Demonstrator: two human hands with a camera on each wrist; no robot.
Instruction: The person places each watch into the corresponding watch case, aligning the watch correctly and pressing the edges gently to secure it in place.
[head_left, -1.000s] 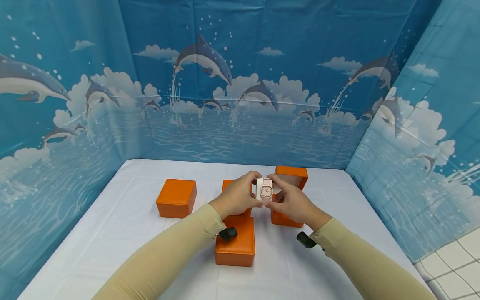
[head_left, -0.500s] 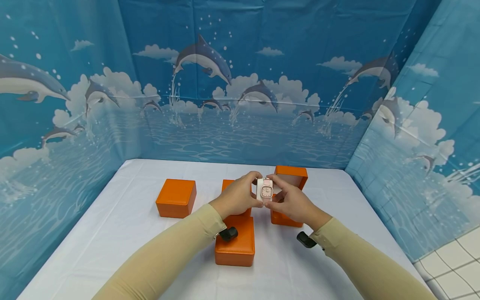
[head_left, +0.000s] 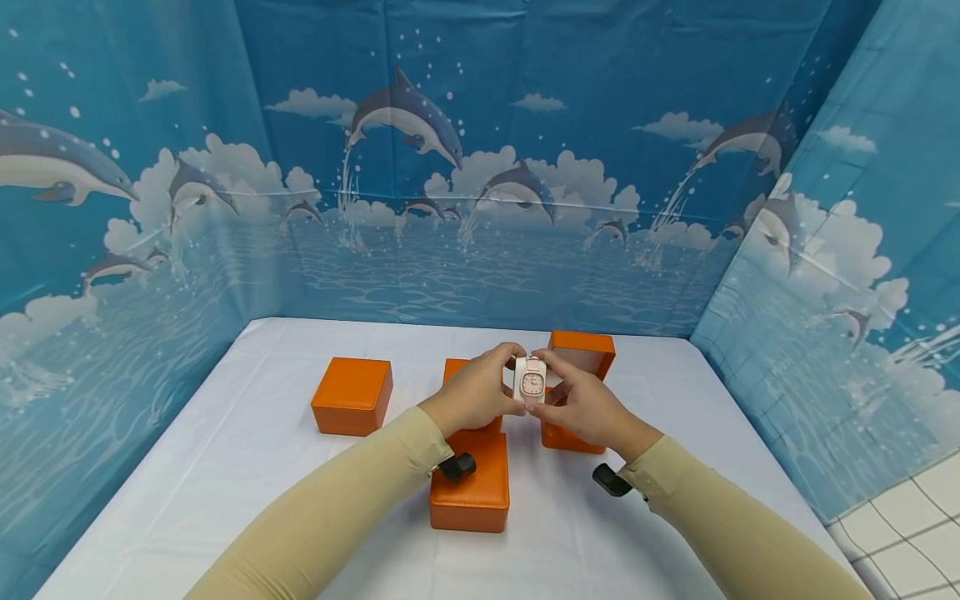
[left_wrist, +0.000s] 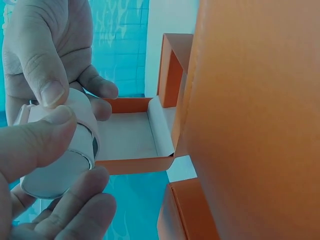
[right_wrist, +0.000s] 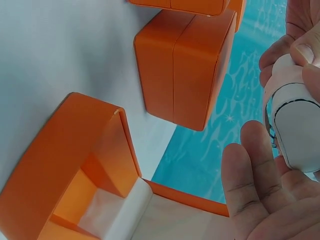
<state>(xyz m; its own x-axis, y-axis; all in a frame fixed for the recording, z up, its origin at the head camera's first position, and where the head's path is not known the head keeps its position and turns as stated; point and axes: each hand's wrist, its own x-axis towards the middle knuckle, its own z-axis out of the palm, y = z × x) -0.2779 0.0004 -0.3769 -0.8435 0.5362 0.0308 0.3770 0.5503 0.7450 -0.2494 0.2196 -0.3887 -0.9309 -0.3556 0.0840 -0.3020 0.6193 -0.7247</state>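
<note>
A wristwatch [head_left: 533,383] with a pale pink strap and squarish face is wrapped round a white watch cushion [left_wrist: 55,177]. Both hands hold it up over the table, its face toward the head camera. My left hand [head_left: 476,390] grips the left side between thumb and fingers. From the other side, my right hand [head_left: 588,406] pinches it at top and bottom. Behind and below the right hand stands an orange watch box [head_left: 573,439], lid raised. Its pale interior [left_wrist: 127,135] shows no watch in the left wrist view.
Closed orange boxes stand around: one at the left [head_left: 351,387], one in front [head_left: 470,492] under the left wrist, and another [head_left: 456,369] partly hidden behind the left hand. A white cloth [head_left: 247,492] covers the table. A dolphin-print curtain [head_left: 480,258] encloses its back and sides.
Both hands stay in nearly the same place. The watch and cushion have turned very slightly between the fingers. The boxes have not moved.
</note>
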